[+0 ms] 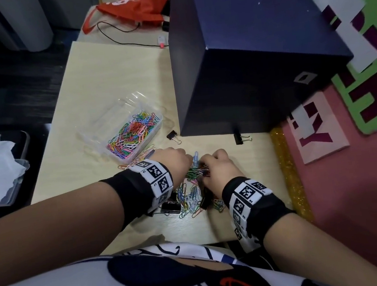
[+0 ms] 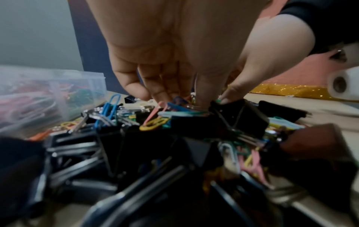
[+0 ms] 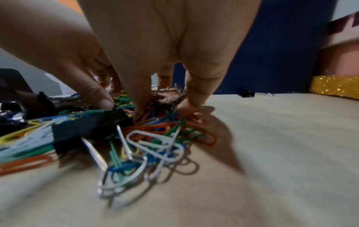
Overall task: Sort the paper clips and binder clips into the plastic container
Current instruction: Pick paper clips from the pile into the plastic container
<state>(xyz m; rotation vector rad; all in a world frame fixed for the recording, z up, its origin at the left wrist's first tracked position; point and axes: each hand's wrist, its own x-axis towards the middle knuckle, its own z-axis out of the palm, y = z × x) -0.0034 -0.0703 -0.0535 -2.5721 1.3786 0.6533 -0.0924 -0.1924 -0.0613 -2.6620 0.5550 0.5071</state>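
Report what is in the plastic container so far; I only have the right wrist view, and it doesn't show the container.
Observer: The plastic container holds coloured paper clips; I see no binder clips in it.
Operator: Find me any binder clip lying near that container.
Observer: One black binder clip lies on the table between the container and the dark blue box.
Operator: Give me the left hand.
Observer: The left hand has its fingertips down in the mixed pile, close beside the right hand; whether it grips anything is unclear.
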